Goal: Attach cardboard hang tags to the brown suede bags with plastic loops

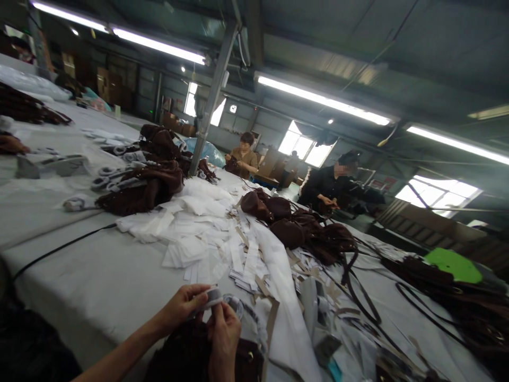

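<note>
My left hand [189, 303] is closed, pinching one side of a small grey-and-white wrapping strip [213, 296] between thumb and fingers. The fingers of my right hand [226, 331] are closed on the strip's lower right side, so both hands meet at it. Just below lies a dark brown bag [183, 353] with a gold-coloured fitting, partly hidden by my hands and forearm. Right beside my right hand, a strap covered in pale wrapping [258, 326] curves down to the bag.
White sheets [191, 246] and cut paper strips cover the table's middle. Brown bags [288, 233] with straps lie beyond them; more bags [147, 185] are heaped at left by a metal post [212, 101]. A grey tape dispenser [318, 313] stands at right. Two people work across the table.
</note>
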Tool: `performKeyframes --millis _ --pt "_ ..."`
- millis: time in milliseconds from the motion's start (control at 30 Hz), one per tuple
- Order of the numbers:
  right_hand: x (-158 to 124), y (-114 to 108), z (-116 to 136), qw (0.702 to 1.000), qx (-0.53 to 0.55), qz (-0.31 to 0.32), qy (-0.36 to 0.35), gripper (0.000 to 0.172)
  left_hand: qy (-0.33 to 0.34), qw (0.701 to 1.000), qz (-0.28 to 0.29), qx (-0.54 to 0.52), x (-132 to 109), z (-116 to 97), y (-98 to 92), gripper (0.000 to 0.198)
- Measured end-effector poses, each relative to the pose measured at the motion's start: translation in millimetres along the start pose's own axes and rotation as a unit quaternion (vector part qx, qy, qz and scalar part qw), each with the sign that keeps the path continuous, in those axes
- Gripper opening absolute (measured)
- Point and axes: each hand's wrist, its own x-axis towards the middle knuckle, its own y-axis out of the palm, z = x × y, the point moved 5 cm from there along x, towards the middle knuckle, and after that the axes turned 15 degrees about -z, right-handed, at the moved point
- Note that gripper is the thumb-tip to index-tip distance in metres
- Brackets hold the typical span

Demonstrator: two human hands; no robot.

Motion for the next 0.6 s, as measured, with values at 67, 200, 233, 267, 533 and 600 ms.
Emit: performKeyframes --millis 67,200,233,267,533,600 --pt "-4 0 2 0.999 0.036 0.011 0.003 0.041 0.016 0.999 0.011 0.033 -3 -3 1.6 0.047" --pt "-16 2 10 0.986 0.086 0.138 0.033 0.038 0.028 0.999 0.009 0.041 -6 -5 0.3 0.049" --pt "-19 1 11 0.982 0.094 0.159 0.048 0.039 0.029 0.999 0.01 0.035 -7 -6 0.4 0.05" --pt "-20 -1 11 0.979 0.1 0.165 0.063 0.04 0.031 0.999 0.01 0.027 -8 -6 0.9 0.05" --pt "-16 -2 2 0.962 0.221 0.08 0.138 0.031 0.04 0.999 0.004 -0.001 -10 -7 9.5 0.063" --pt "-12 -3 -2 0.961 0.235 0.072 0.13 0.033 0.044 0.999 0.002 0.019 -11 -8 10.1 0.059"
